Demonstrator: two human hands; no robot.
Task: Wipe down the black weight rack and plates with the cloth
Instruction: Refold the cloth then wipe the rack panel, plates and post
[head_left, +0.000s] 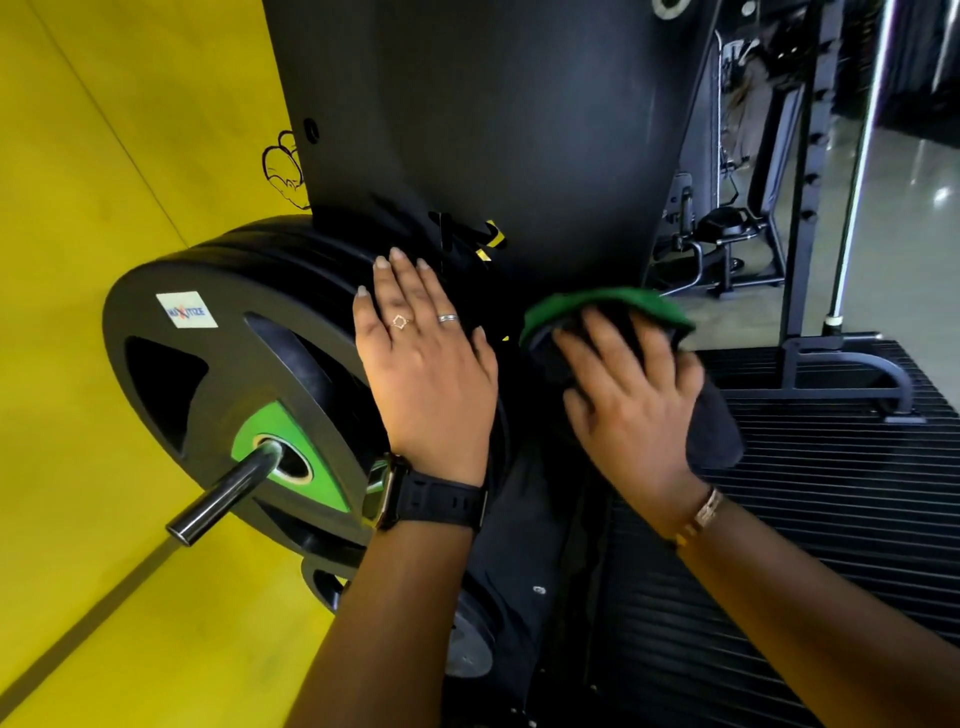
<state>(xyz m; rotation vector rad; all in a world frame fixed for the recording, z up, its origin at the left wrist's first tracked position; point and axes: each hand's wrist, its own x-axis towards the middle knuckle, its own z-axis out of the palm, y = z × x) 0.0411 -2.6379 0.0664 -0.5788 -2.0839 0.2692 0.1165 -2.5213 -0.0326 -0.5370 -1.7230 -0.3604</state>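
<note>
A tall black rack panel (493, 130) fills the upper middle of the head view. Several black weight plates (223, 374) with a green hub hang on a steel peg (218, 499) to its left. My left hand (426, 364) lies flat with straight fingers on the rims of the plates. To the right, my right hand (628, 400) presses a green and black cloth (608, 306) against the lower part of the rack, fingers spread over it. A smaller plate (467, 644) hangs lower, partly hidden by my left forearm.
A yellow wall (104, 156) runs along the left. Ribbed black floor matting (805, 519) lies at the right. A black stand foot (852, 364) sits on it, with other gym machines (722, 234) and a shiny floor behind.
</note>
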